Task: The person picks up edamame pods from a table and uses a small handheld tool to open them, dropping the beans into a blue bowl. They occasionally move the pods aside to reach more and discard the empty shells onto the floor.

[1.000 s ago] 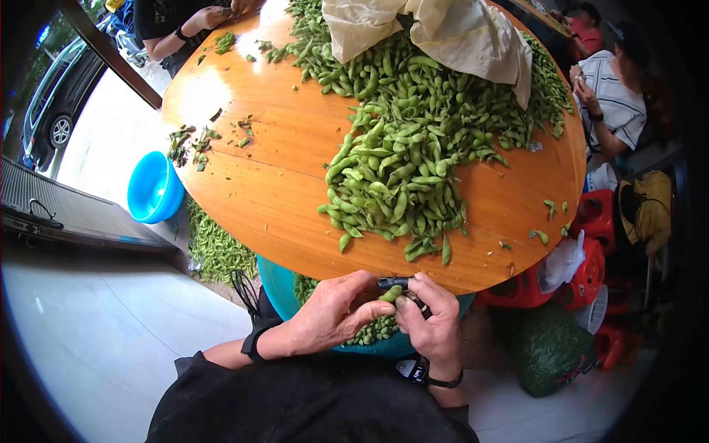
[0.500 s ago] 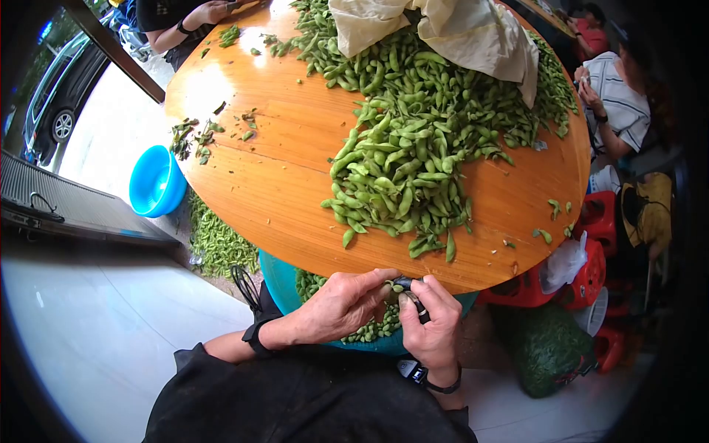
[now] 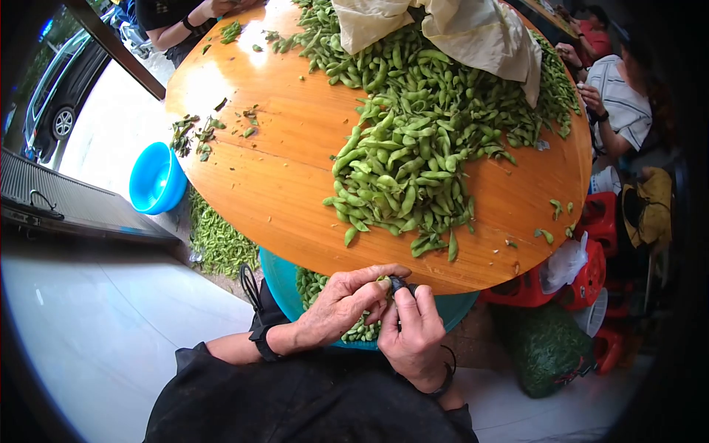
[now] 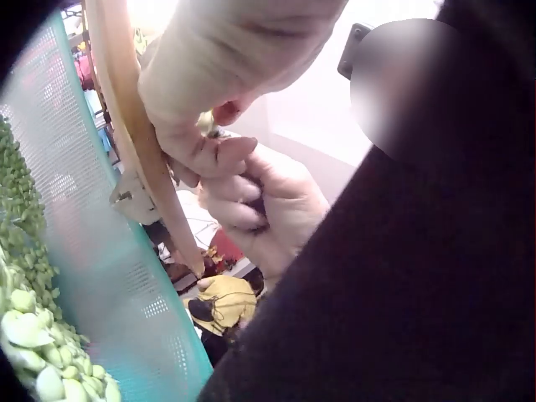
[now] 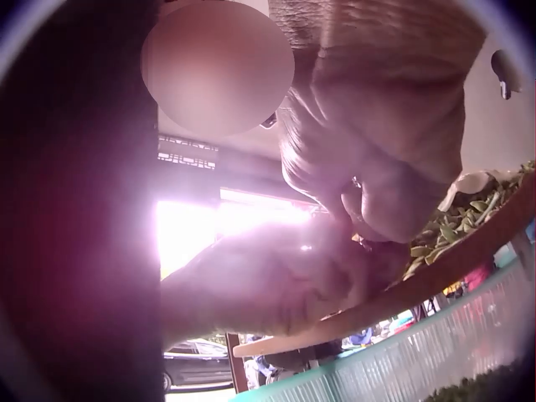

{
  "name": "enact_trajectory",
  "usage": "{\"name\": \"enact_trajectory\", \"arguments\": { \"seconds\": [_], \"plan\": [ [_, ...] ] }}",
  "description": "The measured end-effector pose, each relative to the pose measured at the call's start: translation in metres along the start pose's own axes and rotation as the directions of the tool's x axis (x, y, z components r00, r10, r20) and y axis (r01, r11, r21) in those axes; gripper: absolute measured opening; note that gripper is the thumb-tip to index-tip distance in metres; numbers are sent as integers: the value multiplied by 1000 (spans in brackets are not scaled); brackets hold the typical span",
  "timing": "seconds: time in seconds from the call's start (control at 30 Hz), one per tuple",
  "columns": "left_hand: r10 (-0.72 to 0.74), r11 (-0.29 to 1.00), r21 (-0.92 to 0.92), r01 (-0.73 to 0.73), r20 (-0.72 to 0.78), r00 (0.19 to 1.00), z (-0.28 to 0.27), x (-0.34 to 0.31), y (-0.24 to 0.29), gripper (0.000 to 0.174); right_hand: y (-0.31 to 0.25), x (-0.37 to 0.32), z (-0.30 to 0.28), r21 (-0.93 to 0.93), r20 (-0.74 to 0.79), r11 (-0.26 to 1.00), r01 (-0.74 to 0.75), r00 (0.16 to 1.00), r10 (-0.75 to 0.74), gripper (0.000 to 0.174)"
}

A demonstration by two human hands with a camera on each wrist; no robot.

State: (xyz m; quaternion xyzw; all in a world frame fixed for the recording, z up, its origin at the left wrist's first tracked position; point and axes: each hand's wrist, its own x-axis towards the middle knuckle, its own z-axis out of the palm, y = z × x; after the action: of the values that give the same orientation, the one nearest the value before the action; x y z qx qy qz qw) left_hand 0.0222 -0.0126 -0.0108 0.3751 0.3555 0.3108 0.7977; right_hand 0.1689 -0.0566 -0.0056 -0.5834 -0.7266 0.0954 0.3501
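Just past the table's near edge, my left hand [image 3: 341, 308] and right hand [image 3: 413, 336] meet fingertip to fingertip. Between them is a green soybean pod [image 3: 382, 278], mostly hidden by the fingers. The left thumb and index finger pinch it from one side, and the right hand's curled fingers hold its other end. A black covering [image 3: 399, 283] is on a right fingertip. Below the hands stands a teal mesh basket [image 3: 277, 284] holding shelled green beans [image 3: 310, 286]; the left wrist view shows these beans [image 4: 50, 368] close up.
A large heap of pods [image 3: 413, 148] lies on the round wooden table [image 3: 288, 184], with a cream cloth [image 3: 480, 44] over its far part. Leaf scraps [image 3: 199, 136] lie left. A blue basin [image 3: 157, 181], red stools [image 3: 583, 269] and a full green net bag [image 3: 535, 347] surround the table. Other people sit around.
The right hand has moved slightly left and turned, closing in on the left fingertips. The pod, plainly visible earlier, is now mostly covered by the fingers.
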Motion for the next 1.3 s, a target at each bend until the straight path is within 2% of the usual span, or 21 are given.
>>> {"name": "enact_trajectory", "arguments": {
  "seconds": [0.07,0.13,0.2,0.33,0.4,0.47,0.53,0.6,0.63,0.67,0.73,0.77,1.0,1.1,1.17,1.3],
  "plan": [
    [5,989,-146,-10,-35,999,-1,-1,-6,41,-1,0,1,-38,-8,999,31,999,-31,22],
    [-13,983,-185,1,-64,998,3,-2,-7,44,3,3,4,-97,-48,988,124,990,-129,20],
    [-32,974,-224,11,-92,995,4,-2,-6,47,5,4,8,-87,-78,989,119,989,-126,20],
    [32,942,-331,-59,-87,996,3,1,-15,33,9,8,6,-1,-135,995,100,986,-99,18],
    [63,927,-363,-94,-98,993,-1,3,-19,28,12,8,2,-10,-115,995,95,989,-95,18],
    [93,947,-311,-82,22,995,-9,3,-18,26,12,11,-7,78,-98,990,114,989,-106,19],
    [91,952,-294,-82,15,996,-6,3,-14,23,15,13,-18,160,-70,985,-64,995,76,18],
    [175,957,-223,-185,-65,983,-5,4,-14,22,25,11,-16,270,-130,953,-135,976,175,18],
    [193,952,-222,-212,-105,976,-5,3,-10,19,30,7,-20,349,-11,909,-226,969,245,21],
    [195,952,-221,-213,-104,975,-6,2,-10,19,30,8,-20,349,-13,910,-225,970,244,21],
    [110,918,-376,-125,-59,992,-7,3,-11,20,27,8,-21,445,71,873,-203,979,191,26],
    [125,915,-382,-126,-28,992,-6,4,-11,20,28,6,-18,461,74,862,-211,977,200,31],
    [117,937,-329,-117,-20,993,-2,5,-12,15,26,9,-14,455,12,871,-184,980,200,30],
    [118,934,-339,-112,-3,993,-2,5,-13,13,26,10,-16,502,62,826,-256,963,261,31],
    [86,910,-410,-66,32,996,-2,4,-14,12,30,9,-16,523,56,826,-211,975,214,28],
    [6,851,-524,31,69,998,-5,3,-11,7,31,10,-20,562,131,786,-259,966,224,25]
  ]
}}
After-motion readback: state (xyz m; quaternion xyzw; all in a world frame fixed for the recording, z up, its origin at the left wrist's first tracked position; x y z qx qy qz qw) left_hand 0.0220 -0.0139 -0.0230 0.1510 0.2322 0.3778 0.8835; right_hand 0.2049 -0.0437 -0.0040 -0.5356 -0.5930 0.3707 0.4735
